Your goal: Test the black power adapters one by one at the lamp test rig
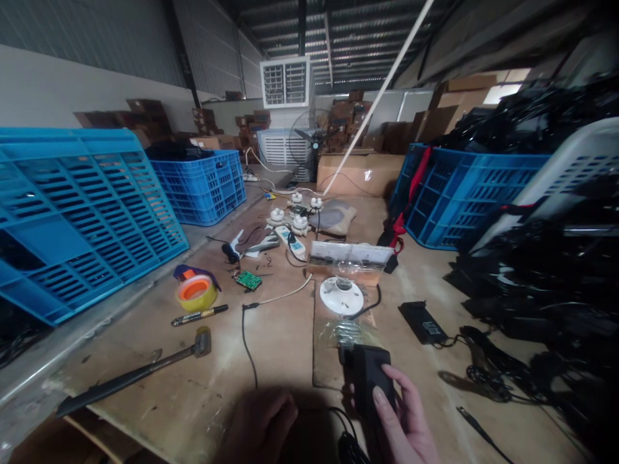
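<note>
R hand (411, 422) has a blk adapter (371, 370) pinched btwn thumb & fingers, at the near part of the tabletop (285, 335), R of ctr, just this side of the rd white lamp socket (333, 296). L hand (265, 419) is in shadow, fingers curled in; can't tell if it grips anything. Bundled blk cord (349, 446) sits btwn the hands. Most room to move is L of ctr, btwn the hammer (200, 343) & L hand; hammer's handle end reaches the near-L edge. Marker (199, 315) & tape rolls (196, 292) lie beyond it, w/ a green PCB (248, 279) nearby. R side is tighter: 2nd adapter (423, 323) lies past the R hand, then a big blk cable heap (546, 322) takes up the R edge. Blue crate (87, 212) bounds the L side; another crate (483, 193) stands far R.
</note>
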Available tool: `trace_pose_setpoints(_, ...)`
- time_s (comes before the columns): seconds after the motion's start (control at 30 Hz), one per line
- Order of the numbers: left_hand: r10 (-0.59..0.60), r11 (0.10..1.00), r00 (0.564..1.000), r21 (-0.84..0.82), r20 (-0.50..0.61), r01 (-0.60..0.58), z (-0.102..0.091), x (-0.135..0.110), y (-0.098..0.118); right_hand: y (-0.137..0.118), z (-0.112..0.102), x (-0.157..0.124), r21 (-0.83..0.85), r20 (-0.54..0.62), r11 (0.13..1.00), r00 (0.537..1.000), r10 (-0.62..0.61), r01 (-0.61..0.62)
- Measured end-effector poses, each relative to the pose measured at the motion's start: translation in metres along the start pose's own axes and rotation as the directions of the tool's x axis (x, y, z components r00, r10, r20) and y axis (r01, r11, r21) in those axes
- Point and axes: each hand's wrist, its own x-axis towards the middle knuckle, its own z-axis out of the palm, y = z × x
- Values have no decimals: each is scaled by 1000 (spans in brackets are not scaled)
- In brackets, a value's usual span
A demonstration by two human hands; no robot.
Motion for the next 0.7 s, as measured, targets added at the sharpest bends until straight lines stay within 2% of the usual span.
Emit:
trace_pose_setpoints(0.23, 4, 999, 999, 34, -34, -2, 3, -2, -3, 0, 2, -1, -2, -16, 1000, 999, -28, 28)
trace_pose_setpoints(0.47, -61, 997, 987, 40, -149, 68, 11, -11, -14, -5, 3, -2, -12, -3, 999, 999, -45, 45)
trace_pose_setpoints(0.57, -56, 995, 991, 81, -119, 66, 8, -11, -13, -6, 2, -2, -16, 2, 999, 999, -44, 44)
trace_pose_setpoints(0.7, 43, 990, 998, 136, -47, -36, 1, -1, -8, -3, 2, -2, -8, 11, 1000, 1000, -20, 20)
